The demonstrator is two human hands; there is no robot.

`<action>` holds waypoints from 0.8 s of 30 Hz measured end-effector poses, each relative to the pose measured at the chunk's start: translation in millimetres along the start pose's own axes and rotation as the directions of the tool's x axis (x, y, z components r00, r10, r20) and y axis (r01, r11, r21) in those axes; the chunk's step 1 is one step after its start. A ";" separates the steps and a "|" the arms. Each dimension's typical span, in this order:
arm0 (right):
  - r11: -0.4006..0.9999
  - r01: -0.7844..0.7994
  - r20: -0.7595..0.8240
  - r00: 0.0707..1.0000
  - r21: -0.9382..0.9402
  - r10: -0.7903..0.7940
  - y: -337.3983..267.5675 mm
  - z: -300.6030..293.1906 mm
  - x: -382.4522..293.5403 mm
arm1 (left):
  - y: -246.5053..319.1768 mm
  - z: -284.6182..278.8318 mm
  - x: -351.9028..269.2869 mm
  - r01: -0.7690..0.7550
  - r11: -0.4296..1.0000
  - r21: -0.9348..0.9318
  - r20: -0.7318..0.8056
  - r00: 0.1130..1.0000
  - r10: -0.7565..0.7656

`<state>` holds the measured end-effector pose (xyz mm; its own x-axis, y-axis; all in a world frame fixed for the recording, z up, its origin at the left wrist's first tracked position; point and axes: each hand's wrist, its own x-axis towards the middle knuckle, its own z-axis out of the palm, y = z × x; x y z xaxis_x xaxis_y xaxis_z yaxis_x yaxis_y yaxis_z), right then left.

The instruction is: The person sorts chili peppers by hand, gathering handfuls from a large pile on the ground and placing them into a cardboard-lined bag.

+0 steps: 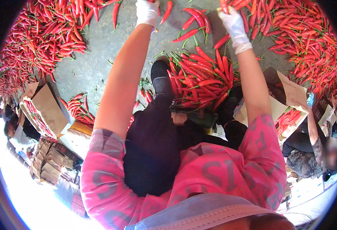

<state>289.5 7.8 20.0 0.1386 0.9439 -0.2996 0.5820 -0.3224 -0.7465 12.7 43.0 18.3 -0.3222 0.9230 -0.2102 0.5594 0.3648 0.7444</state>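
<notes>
Both my arms reach forward over a concrete floor strewn with red chili peppers. My left hand (147, 13), in a white glove, is at the top edge of the view with its fingertips partly cut off. Red shows beside those fingers, but whether they hold a pepper is unclear. My right hand (234, 25), also white-gloved, grips a red chili pepper (223, 6). Between the hands lie several loose chili peppers (195, 21) with green stems. Closer to me, between my dark shoes, a bundle of chili peppers (204, 76) is gathered, most stems pointing away from me.
Large chili heaps rise at left (46, 40) and right (306, 37). Open cardboard boxes holding peppers stand at left (52, 110) and right (293, 86). A small pepper pile (79, 107) lies left of my leg. Another person (303, 155) sits at the right, one gloved hand at a box.
</notes>
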 end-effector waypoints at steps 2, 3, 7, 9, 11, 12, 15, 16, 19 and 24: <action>0.938 0.045 0.090 0.996 -0.342 -0.015 -25.5 12.4 -17.5 | -37.6 16.3 18.4 0.021 0.947 0.320 -0.091 0.996 0.009; 0.960 0.023 0.029 0.999 -0.277 -0.016 -31.3 17.2 -26.4 | -53.1 24.6 27.5 0.037 0.932 0.361 -0.034 0.999 -0.026; 0.836 0.188 0.112 0.982 -0.516 -0.152 -33.9 46.8 -31.2 | -106.2 33.0 38.4 0.222 0.973 -0.068 0.239 0.950 -0.201; 0.789 0.272 0.034 0.952 -0.551 -0.305 -31.2 68.5 -36.2 | -129.2 33.1 31.7 0.397 0.769 -0.501 0.397 0.895 -0.203; 0.816 0.177 0.023 0.980 -0.550 -0.197 -13.1 52.6 -28.2 | -59.5 52.3 -4.3 -0.030 0.948 0.318 0.184 0.982 -0.031; 0.837 0.161 0.036 0.985 -0.524 -0.168 -15.4 50.1 -23.5 | -49.4 50.8 -10.9 -0.051 0.906 0.421 0.186 0.982 -0.032; 0.897 0.091 0.092 0.994 -0.433 -0.056 -11.8 35.7 -15.6 | -12.3 29.6 -22.2 -0.114 0.891 0.440 0.216 0.976 0.019; 0.932 0.019 0.084 0.996 -0.363 0.012 -20.8 30.6 -19.0 | -4.8 24.0 -23.4 -0.137 0.904 0.404 0.223 0.974 0.048; 0.790 0.522 0.199 0.853 -0.323 -0.482 -29.4 35.3 -34.7 | -23.1 15.3 -3.8 -0.040 0.978 0.205 0.383 0.923 -0.043; 0.576 0.626 0.529 0.771 -0.526 -0.354 -36.6 60.2 -33.1 | -74.4 13.0 7.7 0.572 0.502 -0.649 0.515 0.816 -0.264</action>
<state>215.4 -15.9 21.5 -0.5231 0.8047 -0.2808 0.8437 0.4422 -0.3045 -21.5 24.6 -47.0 -0.0175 0.7196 -0.6942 -0.3995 0.6314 0.6646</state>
